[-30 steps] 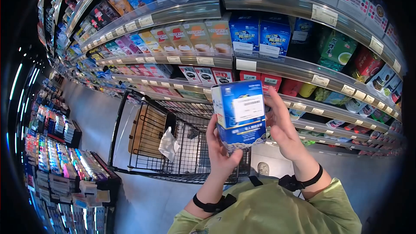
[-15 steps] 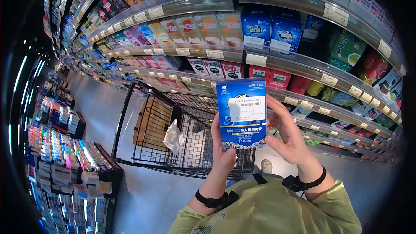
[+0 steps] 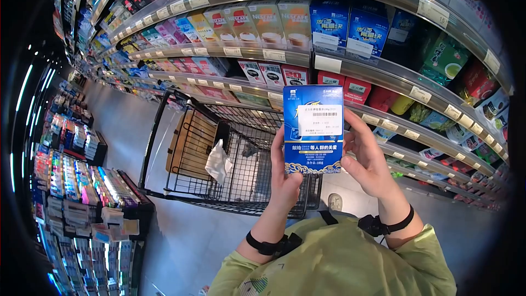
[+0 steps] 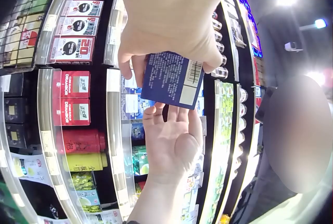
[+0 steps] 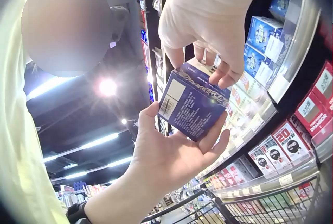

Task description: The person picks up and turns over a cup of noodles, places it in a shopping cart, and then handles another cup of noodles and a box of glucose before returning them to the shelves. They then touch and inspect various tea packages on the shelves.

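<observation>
Box (image 3: 313,131) in blue is upright between your hands: your left hand (image 3: 284,180) pinches it at nine o'clock, your right hand (image 3: 371,167) pinches its edge at three. Beyond, a cart (image 3: 246,183) sits at eight, Nescafe boxes (image 3: 268,24) at eleven.

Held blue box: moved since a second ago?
Yes, rotated: the held blue box now faces the head camera squarely, its left side turned away; against the shelved red boxes it barely shifted.

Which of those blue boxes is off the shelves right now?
The blue box held between the left hand and right hand; the other blue boxes stand on the shelves beyond.
</observation>
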A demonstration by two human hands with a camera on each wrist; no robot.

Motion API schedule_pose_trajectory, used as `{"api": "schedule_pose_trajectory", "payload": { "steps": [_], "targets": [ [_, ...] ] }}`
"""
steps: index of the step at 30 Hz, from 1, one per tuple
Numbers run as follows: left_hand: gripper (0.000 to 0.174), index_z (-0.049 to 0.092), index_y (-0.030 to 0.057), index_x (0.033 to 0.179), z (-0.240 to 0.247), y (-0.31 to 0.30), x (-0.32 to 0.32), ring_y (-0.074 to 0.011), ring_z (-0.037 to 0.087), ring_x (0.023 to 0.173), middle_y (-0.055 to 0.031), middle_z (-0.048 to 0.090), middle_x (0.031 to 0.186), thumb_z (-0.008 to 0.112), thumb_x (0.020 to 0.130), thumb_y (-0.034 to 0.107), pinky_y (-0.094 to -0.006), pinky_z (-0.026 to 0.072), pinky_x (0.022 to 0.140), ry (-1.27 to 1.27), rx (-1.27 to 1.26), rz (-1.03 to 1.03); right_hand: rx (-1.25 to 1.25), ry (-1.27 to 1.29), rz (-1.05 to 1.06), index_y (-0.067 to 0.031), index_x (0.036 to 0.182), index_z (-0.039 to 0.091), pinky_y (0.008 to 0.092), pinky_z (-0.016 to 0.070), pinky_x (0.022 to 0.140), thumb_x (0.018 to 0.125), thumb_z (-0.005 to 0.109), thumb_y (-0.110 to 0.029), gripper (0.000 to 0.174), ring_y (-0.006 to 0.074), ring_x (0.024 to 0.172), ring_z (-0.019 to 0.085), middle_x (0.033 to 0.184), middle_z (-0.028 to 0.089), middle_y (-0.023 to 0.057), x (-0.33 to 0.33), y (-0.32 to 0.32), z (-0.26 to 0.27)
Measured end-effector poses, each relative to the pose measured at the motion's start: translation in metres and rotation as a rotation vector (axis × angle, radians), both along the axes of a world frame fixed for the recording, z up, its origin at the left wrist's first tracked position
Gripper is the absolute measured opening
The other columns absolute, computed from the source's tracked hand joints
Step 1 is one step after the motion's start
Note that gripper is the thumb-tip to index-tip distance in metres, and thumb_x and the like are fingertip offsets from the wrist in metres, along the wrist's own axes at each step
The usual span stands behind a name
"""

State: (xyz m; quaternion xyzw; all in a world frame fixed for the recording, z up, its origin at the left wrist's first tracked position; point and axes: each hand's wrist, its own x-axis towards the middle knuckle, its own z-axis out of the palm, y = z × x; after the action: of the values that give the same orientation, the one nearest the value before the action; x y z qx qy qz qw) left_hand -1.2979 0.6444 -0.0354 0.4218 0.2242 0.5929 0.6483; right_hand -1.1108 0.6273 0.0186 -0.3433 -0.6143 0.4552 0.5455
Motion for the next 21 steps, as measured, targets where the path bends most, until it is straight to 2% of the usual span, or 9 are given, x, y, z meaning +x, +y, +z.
{"api": "schedule_pose_trajectory", "payload": {
  "steps": [4,11,13,14,16,17,18,20,21],
  "targets": [
    [0.104,0.014,0.0058,0.153,-0.001,0.004,-0.001,-0.0238,0.038,0.137,-0.0125,0.031,0.149,0.075,0.079,0.048,-0.039,0.0392,0.109,0.011,0.021,-0.031,-0.013,0.003,-0.004,-0.0074,0.151,0.03,0.0246,0.0421,0.084,0.089,0.063,-0.009,0.071,0.0103,0.092,0.047,0.159,0.023,0.009,-0.001,0.001,0.001],
    [0.104,0.014,0.0061,0.153,0.001,0.005,0.001,-0.0246,0.04,0.136,-0.0124,0.035,0.147,0.075,0.08,0.048,-0.0411,0.0403,0.109,-0.001,0.024,-0.02,-0.023,0.015,0.001,-0.0072,0.151,0.031,0.0251,0.0421,0.085,0.089,0.063,-0.01,0.07,0.0108,0.095,0.047,0.158,0.023,0.0092,-0.002,0.004,0.0],
    [0.102,0.021,0.0053,0.151,-0.004,0.008,0.003,-0.0267,0.042,0.135,-0.0138,0.039,0.145,0.074,0.077,0.053,-0.0442,0.0407,0.108,-0.155,-0.154,-0.068,0.053,-0.037,0.024,-0.0068,0.15,0.033,0.0261,0.042,0.086,0.089,0.063,-0.01,0.069,0.012,0.098,0.046,0.158,0.024,0.0097,-0.004,0.007,0.002],
    [0.102,0.021,0.0053,0.151,-0.002,0.011,0.002,-0.0267,0.042,0.135,-0.0138,0.039,0.145,0.074,0.077,0.053,-0.0442,0.0407,0.108,-0.154,-0.153,-0.069,0.064,-0.048,0.053,-0.0066,0.15,0.035,0.0275,0.0421,0.087,0.088,0.062,-0.009,0.067,0.0131,0.101,0.046,0.158,0.023,0.0103,-0.006,0.007,0.004],
    [0.099,0.03,0.0077,0.148,0.008,0.02,-0.004,-0.0296,0.043,0.135,-0.0151,0.044,0.144,0.069,0.075,0.062,-0.0469,0.0403,0.108,-0.351,-0.255,-0.357,0.104,0.01,0.063,-0.0056,0.147,0.038,0.0283,0.0424,0.087,0.088,0.061,-0.008,0.063,0.0141,0.102,0.047,0.157,0.026,0.0107,-0.014,0.006,0.008],
    [0.101,0.031,0.0076,0.148,0.015,0.019,-0.001,-0.0335,0.047,0.13,-0.0155,0.043,0.145,0.059,0.074,0.07,-0.0504,0.0448,0.103,-0.323,-0.283,-0.298,0.11,0.015,0.07,-0.0056,0.147,0.038,0.0283,0.0424,0.087,0.088,0.061,-0.008,0.063,0.0141,0.102,0.047,0.157,0.026,0.0107,-0.015,0.006,0.01],
    [0.101,0.031,0.0076,0.148,0.015,0.019,-0.003,-0.0335,0.047,0.13,-0.0155,0.043,0.145,0.059,0.074,0.07,-0.0504,0.0448,0.103,-0.318,-0.276,-0.29,0.119,-0.033,0.036,-0.0056,0.144,0.042,0.0288,0.0425,0.088,0.088,0.06,-0.008,0.059,0.015,0.104,0.048,0.155,0.03,0.0116,-0.015,0.005,0.012],
    [0.101,0.031,0.0104,0.149,0.011,0.017,-0.007,-0.0333,0.048,0.129,-0.0155,0.042,0.146,0.059,0.073,0.071,-0.0532,0.0449,0.101,-0.481,-0.411,-0.321,0.131,-0.077,0.011,-0.0057,0.141,0.047,0.0292,0.0427,0.088,0.088,0.06,-0.007,0.055,0.0159,0.107,0.048,0.153,0.034,0.0125,-0.013,0.005,0.012],
    [0.098,0.032,0.0147,0.15,0.007,0.019,-0.008,-0.0331,0.048,0.129,-0.0142,0.041,0.148,0.056,0.074,0.071,-0.0557,0.0441,0.1,-0.527,-0.401,-0.37,0.144,-0.151,-0.014,-0.0061,0.137,0.05,0.0295,0.0428,0.088,0.087,0.06,-0.007,0.051,0.0174,0.109,0.049,0.15,0.037,0.0132,-0.012,0.005,0.012]
  ]
}}
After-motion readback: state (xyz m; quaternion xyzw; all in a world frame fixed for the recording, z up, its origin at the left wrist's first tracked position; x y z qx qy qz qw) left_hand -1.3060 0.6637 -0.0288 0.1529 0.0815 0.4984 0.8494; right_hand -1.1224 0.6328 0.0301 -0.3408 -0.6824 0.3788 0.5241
